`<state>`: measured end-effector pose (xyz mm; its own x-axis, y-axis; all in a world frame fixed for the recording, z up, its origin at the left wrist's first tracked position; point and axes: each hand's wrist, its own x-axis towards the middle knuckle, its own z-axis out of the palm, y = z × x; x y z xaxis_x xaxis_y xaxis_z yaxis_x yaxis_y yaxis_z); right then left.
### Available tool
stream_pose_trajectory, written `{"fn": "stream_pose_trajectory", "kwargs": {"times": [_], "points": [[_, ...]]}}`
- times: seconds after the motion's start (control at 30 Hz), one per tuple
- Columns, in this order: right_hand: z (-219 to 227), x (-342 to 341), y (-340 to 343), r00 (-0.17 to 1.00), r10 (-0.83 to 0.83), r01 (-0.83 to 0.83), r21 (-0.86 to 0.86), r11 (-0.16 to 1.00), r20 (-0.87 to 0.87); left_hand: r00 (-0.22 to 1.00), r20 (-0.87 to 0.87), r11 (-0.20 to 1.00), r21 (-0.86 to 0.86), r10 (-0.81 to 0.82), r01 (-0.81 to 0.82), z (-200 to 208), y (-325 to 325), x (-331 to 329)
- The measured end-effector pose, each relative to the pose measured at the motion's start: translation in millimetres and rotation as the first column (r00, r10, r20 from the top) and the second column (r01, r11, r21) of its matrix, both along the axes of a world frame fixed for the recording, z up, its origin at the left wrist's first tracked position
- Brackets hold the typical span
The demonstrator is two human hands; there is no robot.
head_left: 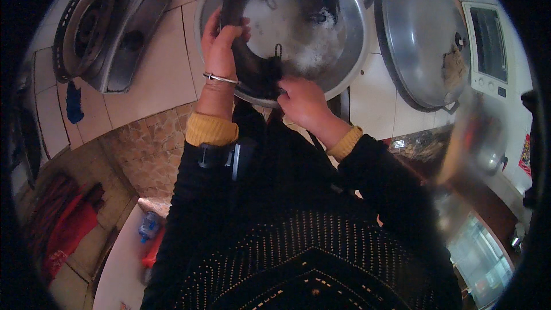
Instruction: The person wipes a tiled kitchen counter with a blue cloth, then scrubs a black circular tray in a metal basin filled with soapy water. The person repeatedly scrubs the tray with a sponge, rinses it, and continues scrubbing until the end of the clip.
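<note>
Some foam (324, 51) sits in the metal basin (360, 51), so we judge the work unfinished; our left hand (221, 49) grips the dark item (251, 63) inside, our right hand (304, 100) curls at its near edge, grip hidden.

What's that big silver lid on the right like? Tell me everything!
The silver lid is big, round, shiny and metal-looking, lying dome-side up with a black knob. A dark edge shows along its left side. A crumpled tan cloth-like piece rests on it. It sits between the metal basin and a white appliance.
</note>
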<state>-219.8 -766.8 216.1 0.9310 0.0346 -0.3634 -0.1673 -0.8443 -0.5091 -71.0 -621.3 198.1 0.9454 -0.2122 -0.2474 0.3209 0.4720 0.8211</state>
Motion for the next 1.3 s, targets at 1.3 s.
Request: {"fn": "stream_pose_trajectory", "kwargs": {"times": [1.3], "points": [[-57, 39, -79, 0.970, 0.207, -0.117, -0.510, 0.852, 0.124, 0.993, -0.058, 0.995, 0.034, 0.099, -0.097, 8, 1, 8]]}}
